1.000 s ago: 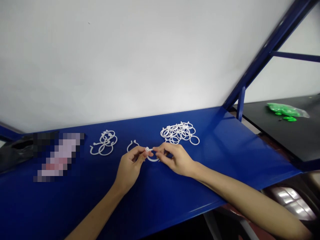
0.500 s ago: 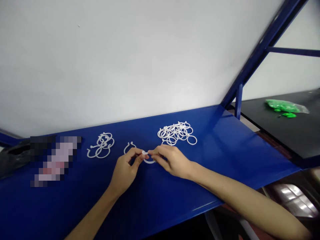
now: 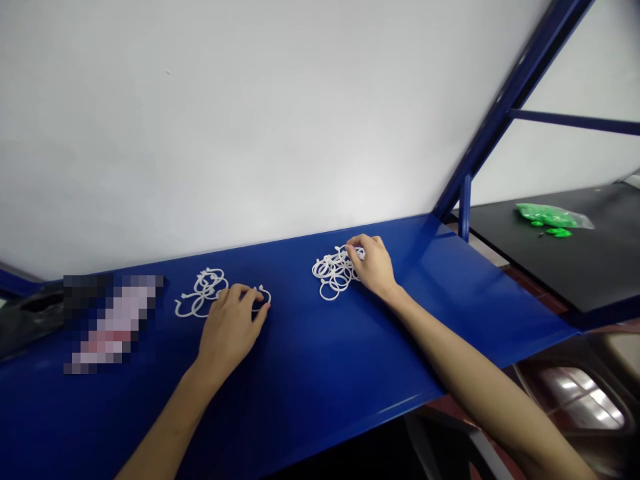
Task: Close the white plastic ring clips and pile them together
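Note:
My left hand (image 3: pixel 231 328) is over the table beside an open white plastic ring (image 3: pixel 269 295) with small knobs at its ends. Its thumb and index finger are apart at the near side of that ring, and the hand covers part of it. My right hand (image 3: pixel 374 265) is at the right-hand pile of white rings (image 3: pixel 333 272). Thumb and forefinger pinch a white ring there, though the hand hides much of it. Just left of my left hand lies a smaller group of open white rings (image 3: pixel 187 310), partly overlapped by the fingers.
The blue table (image 3: pixel 310 373) meets a white wall (image 3: pixel 300 120) at the back. A pixelated area and a black plastic bag (image 3: pixel 30 320) are at far left. A blue frame post (image 3: pixel 480 150) rises at right, before a black table (image 3: pixel 565 267) with a bag of green pieces (image 3: pixel 547 215).
My hands were together, working on one ring in the middle. They have parted: the right went to the right-hand pile, the left moved left to the open ring. The view shifted slightly.

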Action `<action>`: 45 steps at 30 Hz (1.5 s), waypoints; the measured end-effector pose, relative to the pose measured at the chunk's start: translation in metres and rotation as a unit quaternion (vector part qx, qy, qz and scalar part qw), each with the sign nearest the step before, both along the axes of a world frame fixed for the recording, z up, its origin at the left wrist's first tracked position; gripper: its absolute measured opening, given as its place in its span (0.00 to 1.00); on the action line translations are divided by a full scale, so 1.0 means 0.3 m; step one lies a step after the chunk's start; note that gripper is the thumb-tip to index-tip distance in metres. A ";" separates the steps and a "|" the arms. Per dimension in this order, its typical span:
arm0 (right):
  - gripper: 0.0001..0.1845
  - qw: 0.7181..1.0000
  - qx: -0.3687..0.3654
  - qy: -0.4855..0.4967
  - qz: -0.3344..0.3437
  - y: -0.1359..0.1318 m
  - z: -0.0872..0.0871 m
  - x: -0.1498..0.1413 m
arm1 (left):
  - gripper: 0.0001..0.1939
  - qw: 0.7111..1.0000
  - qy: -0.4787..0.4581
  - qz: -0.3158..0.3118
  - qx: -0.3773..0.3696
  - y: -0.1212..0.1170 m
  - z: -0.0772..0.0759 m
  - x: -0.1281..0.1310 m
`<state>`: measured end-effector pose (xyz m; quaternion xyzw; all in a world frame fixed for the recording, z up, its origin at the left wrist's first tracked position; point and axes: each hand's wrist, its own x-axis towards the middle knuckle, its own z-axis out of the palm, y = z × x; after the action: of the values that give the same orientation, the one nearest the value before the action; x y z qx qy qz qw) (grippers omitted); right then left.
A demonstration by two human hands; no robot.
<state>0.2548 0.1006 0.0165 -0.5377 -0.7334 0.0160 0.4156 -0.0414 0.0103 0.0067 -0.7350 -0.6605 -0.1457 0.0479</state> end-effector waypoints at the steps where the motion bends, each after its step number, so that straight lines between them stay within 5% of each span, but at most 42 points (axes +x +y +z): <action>1: 0.07 1.000 0.003 -0.013 -0.011 0.010 -0.008 0.006 | 0.13 1.000 0.001 -0.003 0.003 -0.002 0.001 0.001; 9: 0.08 0.998 0.047 -0.034 -0.026 -0.008 0.015 0.000 | 0.09 0.997 -0.015 -0.062 0.052 -0.013 0.007 0.015; 14: 0.08 0.995 0.059 -0.030 0.077 -0.106 0.064 -0.063 | 0.07 0.979 -0.072 -0.127 0.141 -0.034 0.029 0.064; 19: 0.12 0.951 -0.124 0.047 0.279 -0.220 0.051 -0.160 | 0.03 0.950 -0.111 -0.206 0.209 -0.064 0.044 0.112; 24: 0.09 0.910 -0.229 0.134 0.319 -0.249 0.015 -0.205 | 0.03 0.939 -0.122 -0.250 0.201 -0.077 0.025 0.137; 27: 0.07 0.906 -0.227 0.163 0.318 -0.244 0.012 -0.202 | 0.01 0.939 -0.154 -0.239 0.196 -0.077 0.022 0.147; 30: 0.07 0.913 -0.205 0.157 0.316 -0.243 0.019 -0.195 | 0.06 0.941 -0.229 -0.160 0.189 -0.072 0.029 0.146; 33: 0.06 0.922 -0.173 0.138 0.317 -0.244 0.024 -0.190 | 0.09 0.944 -0.301 -0.090 0.101 -0.060 0.035 0.132; 38: 0.04 0.930 -0.113 0.108 0.334 -0.238 0.017 -0.186 | 0.13 0.920 -0.382 -0.088 -0.026 -0.048 0.027 0.118; 45: 0.09 0.926 -0.088 0.059 0.363 -0.262 0.019 -0.183 | 0.11 0.926 -0.363 -0.104 0.001 -0.075 0.026 0.142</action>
<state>0.2000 0.0218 0.0223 -0.2670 -0.8483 0.2621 0.3746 0.0013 -0.0121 0.0146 -0.6961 -0.5524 -0.4079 -0.2097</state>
